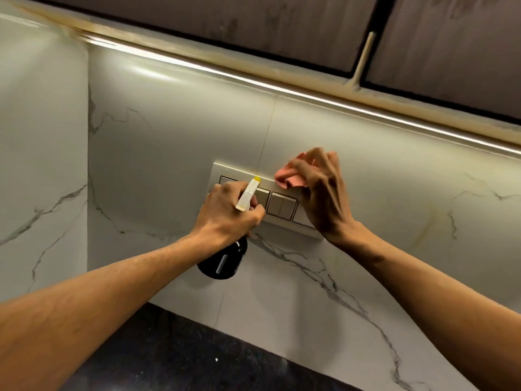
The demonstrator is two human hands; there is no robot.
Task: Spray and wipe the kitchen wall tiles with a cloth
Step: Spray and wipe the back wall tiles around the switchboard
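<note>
White marble-veined wall tiles [174,142] fill the view. My left hand [228,213] grips a spray bottle [222,261] with a dark body and a white trigger head tipped yellow, its nozzle aimed at the wall in front of a switch plate. My right hand [321,193] holds a bunched pink cloth [290,177] against the wall at the upper right part of the switch plate [282,206]. The two hands are close together, the cloth just right of the nozzle.
The beige switch plate carries several rocker switches. A dark stone countertop [174,351] runs along the bottom. A lit strip [253,80] lines the underside of dark upper cabinets [253,21]. A tiled side wall [42,165] meets the back wall at the left.
</note>
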